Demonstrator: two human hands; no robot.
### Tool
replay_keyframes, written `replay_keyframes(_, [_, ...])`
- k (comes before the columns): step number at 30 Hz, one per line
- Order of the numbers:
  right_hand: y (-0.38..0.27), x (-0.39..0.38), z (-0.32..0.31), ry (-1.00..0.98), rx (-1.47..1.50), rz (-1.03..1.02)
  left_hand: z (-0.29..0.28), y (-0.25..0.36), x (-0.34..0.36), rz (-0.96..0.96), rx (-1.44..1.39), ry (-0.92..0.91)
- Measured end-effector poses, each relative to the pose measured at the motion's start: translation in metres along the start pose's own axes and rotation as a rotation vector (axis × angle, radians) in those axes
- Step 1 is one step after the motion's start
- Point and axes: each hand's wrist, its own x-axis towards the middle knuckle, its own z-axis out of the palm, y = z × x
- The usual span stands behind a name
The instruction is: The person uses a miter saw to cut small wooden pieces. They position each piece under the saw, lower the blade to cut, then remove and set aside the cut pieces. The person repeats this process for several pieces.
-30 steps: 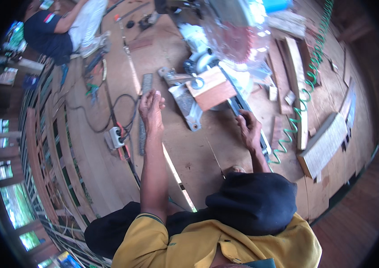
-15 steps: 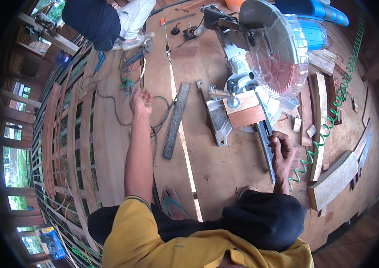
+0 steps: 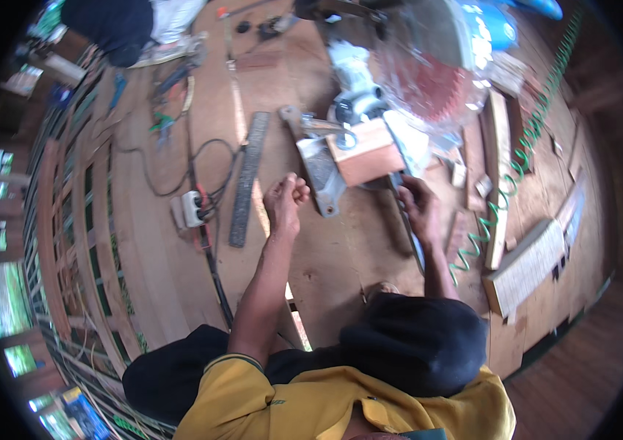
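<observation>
Your left hand [image 3: 287, 198] has crossed from the far side of the dark strip [image 3: 249, 180] to the gap between that strip and the saw's grey base foot [image 3: 328, 202]. Fingers curled, blurred; cannot tell whether that grip is closed on anything. Your right hand [image 3: 420, 205] has moved up along the dark rail [image 3: 415, 249], nearer the wood block [image 3: 371, 165]; cannot tell whether its grip holds the rail or merely lies over it. The block keeps its place on the saw base, under the round clamp pad [image 3: 346, 139], left of the red blade [image 3: 432, 88] behind its clear guard. Meaning, as judged: both hands now sit closer to the workpiece, one on either side, while the piece itself looks unshifted.
</observation>
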Motion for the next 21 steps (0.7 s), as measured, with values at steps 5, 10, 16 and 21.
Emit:
replay_keyframes(5, [0.003,0.016,0.019,0.085,-0.241,-0.163,0.061,0.038,-0.009,0.915,0.744,0.001])
replay_keyframes(10, [-0.011,0.027,0.029,0.054,-0.426,-0.144,0.123,0.122,0.000,1.267,1.079,-0.425])
replay_keyframes(16, [0.006,0.016,0.045,0.062,-0.457,-0.306,0.142,0.158,0.031,0.840,1.295,-0.739])
replay_keyframes(21, [-0.006,0.021,0.039,0.061,-0.550,-0.366,0.155,0.156,0.010,0.934,1.479,-0.295])
